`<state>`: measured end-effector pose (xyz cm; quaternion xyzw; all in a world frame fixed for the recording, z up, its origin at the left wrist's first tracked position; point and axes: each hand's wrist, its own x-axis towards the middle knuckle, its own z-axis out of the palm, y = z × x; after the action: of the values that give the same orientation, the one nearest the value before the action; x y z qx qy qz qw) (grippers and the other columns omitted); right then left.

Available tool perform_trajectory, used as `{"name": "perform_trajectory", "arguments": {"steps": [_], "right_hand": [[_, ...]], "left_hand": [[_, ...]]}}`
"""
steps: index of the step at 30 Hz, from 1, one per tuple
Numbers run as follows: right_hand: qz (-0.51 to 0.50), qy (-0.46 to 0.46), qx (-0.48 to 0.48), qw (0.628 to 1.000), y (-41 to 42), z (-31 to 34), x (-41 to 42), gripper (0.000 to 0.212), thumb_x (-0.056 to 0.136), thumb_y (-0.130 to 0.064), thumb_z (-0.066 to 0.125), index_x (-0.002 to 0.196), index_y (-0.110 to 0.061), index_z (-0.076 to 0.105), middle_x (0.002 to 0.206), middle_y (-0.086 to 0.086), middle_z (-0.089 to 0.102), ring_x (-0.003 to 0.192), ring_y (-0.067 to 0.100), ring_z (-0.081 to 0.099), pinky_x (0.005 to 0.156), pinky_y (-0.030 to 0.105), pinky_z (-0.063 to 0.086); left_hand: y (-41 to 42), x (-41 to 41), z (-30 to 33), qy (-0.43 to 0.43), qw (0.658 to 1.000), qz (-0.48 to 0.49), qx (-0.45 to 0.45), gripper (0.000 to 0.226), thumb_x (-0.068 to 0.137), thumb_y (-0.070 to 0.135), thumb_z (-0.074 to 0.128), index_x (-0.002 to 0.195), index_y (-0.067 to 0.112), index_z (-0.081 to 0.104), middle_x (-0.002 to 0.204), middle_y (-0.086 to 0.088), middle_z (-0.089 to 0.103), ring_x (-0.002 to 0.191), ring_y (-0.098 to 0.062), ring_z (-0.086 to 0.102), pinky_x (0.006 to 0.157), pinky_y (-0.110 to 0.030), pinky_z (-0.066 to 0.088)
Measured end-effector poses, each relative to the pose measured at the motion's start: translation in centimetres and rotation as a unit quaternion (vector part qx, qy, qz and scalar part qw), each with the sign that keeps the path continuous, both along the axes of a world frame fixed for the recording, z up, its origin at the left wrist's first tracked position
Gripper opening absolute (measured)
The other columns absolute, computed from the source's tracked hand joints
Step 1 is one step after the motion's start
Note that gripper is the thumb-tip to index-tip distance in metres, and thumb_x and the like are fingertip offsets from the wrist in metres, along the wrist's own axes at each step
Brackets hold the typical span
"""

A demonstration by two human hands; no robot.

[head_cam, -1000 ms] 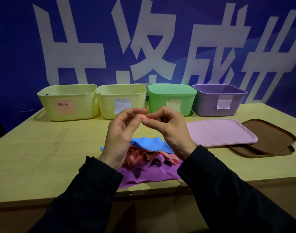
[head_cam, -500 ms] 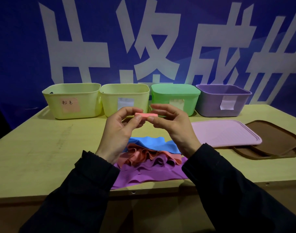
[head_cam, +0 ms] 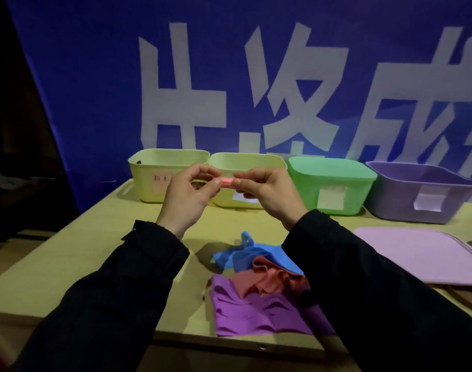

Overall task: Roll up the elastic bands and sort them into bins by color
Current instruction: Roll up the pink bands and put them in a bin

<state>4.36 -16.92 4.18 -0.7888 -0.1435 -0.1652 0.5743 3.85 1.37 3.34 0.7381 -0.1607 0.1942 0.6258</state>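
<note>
My left hand [head_cam: 187, 194] and my right hand [head_cam: 267, 193] pinch the two ends of a small rolled pink band [head_cam: 227, 181], held in the air in front of the two yellow bins. On the table below lie loose bands in a heap: a blue band [head_cam: 242, 257], a reddish-brown band [head_cam: 261, 280] and a purple band [head_cam: 245, 310]. Along the back stand the left yellow bin [head_cam: 149, 167] with a pink label, the second yellow bin [head_cam: 256, 159], a green bin [head_cam: 331, 181] covered by its lid, and a purple bin [head_cam: 406, 200].
A pink lid [head_cam: 417, 253] lies flat on the table at the right, with a brown lid's edge [head_cam: 468, 298] showing under it. A blue banner with large white characters hangs behind the bins. The table's front edge runs just below the purple band.
Both hands have risen and moved away from me with the pink roll, from above the heap to in front of the yellow bins. The camera has turned left.
</note>
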Motion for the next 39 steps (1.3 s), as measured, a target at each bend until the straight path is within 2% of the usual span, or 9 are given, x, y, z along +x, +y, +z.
{"name": "perform_trajectory", "arguments": {"steps": [5,9,16,22,24,26,28,33,39], "right_hand": [[-0.012,-0.026,-0.107,0.994,5.7,1.0,6.2,0.017,0.084,-0.032,0.081,0.098,-0.022,0.077,0.086,-0.007,0.074,0.083,0.007,0.068,0.070,0.022,0.051],[-0.024,-0.043,-0.146,0.988,9.5,0.2,11.9,0.014,0.085,-0.026,0.079,0.081,-0.031,0.066,0.084,-0.003,0.074,0.081,0.016,0.070,0.080,0.041,0.058],[-0.103,-0.075,-0.223,0.966,12.3,-0.5,18.7,0.009,0.092,-0.034,0.069,0.091,-0.028,0.063,0.087,-0.005,0.071,0.083,0.018,0.066,0.073,0.039,0.056],[-0.131,-0.101,-0.277,0.947,13.0,-1.6,21.0,0.010,0.100,-0.030,0.059,0.101,-0.021,0.061,0.097,-0.001,0.070,0.084,0.020,0.060,0.068,0.033,0.047],[-0.119,-0.099,-0.297,0.942,12.9,-2.0,21.3,0.014,0.101,-0.030,0.057,0.106,-0.019,0.065,0.107,0.003,0.070,0.106,0.026,0.061,0.083,0.035,0.047],[-0.115,-0.097,-0.332,0.931,12.8,-2.2,21.4,0.019,0.103,-0.029,0.055,0.111,-0.020,0.069,0.121,0.005,0.069,0.137,0.031,0.045,0.110,0.041,0.036],[-0.114,-0.106,-0.345,0.926,12.7,-2.0,20.9,0.021,0.103,-0.028,0.054,0.115,-0.021,0.070,0.125,0.003,0.069,0.144,0.028,0.037,0.115,0.042,0.032],[-0.117,-0.148,-0.325,0.927,11.6,-0.8,16.7,0.021,0.099,-0.033,0.059,0.110,-0.025,0.075,0.112,-0.003,0.074,0.111,0.021,0.062,0.084,0.036,0.051],[-0.096,-0.097,-0.313,0.940,7.2,-1.3,10.2,0.020,0.096,-0.035,0.063,0.107,-0.025,0.076,0.105,-0.002,0.076,0.097,0.020,0.068,0.083,0.040,0.056]], "left_hand": [[4.5,4.8,-0.8,0.013,0.996,0.090,-0.018,0.012,0.094,0.013,0.069,0.091,0.023,0.063,0.096,-0.002,0.070,0.091,-0.023,0.072,0.088,-0.044,0.060],[7.6,9.3,-1.0,0.036,0.990,0.133,-0.029,0.010,0.091,0.012,0.073,0.095,0.015,0.064,0.095,-0.009,0.072,0.092,-0.026,0.072,0.085,-0.042,0.061],[9.7,16.6,0.0,0.022,0.972,0.207,0.110,0.005,0.093,0.021,0.072,0.096,0.018,0.069,0.090,0.009,0.067,0.090,-0.011,0.065,0.071,-0.021,0.049],[9.9,19.9,-0.8,-0.009,0.941,0.249,0.228,0.007,0.095,0.028,0.069,0.098,0.021,0.070,0.097,0.006,0.070,0.094,-0.016,0.064,0.081,-0.033,0.049],[9.9,20.3,-1.0,0.011,0.937,0.241,0.252,0.006,0.097,0.029,0.065,0.098,0.026,0.070,0.107,0.002,0.071,0.106,-0.024,0.063,0.089,-0.040,0.052],[9.8,20.4,-1.4,0.033,0.925,0.236,0.294,0.014,0.101,0.030,0.058,0.104,0.026,0.071,0.129,-0.004,0.066,0.125,-0.033,0.053,0.103,-0.047,0.044],[9.7,20.0,-1.4,0.023,0.922,0.236,0.307,0.020,0.102,0.028,0.056,0.111,0.020,0.072,0.135,-0.008,0.062,0.129,-0.035,0.051,0.109,-0.049,0.039],[8.7,16.4,-0.9,-0.030,0.943,0.230,0.238,0.023,0.101,0.026,0.058,0.113,0.013,0.072,0.119,-0.005,0.070,0.114,-0.023,0.061,0.098,-0.038,0.048],[4.0,10.1,-1.5,-0.034,0.968,0.134,0.207,0.017,0.098,0.025,0.061,0.103,0.017,0.075,0.094,0.005,0.072,0.092,-0.015,0.066,0.084,-0.031,0.052]]}}
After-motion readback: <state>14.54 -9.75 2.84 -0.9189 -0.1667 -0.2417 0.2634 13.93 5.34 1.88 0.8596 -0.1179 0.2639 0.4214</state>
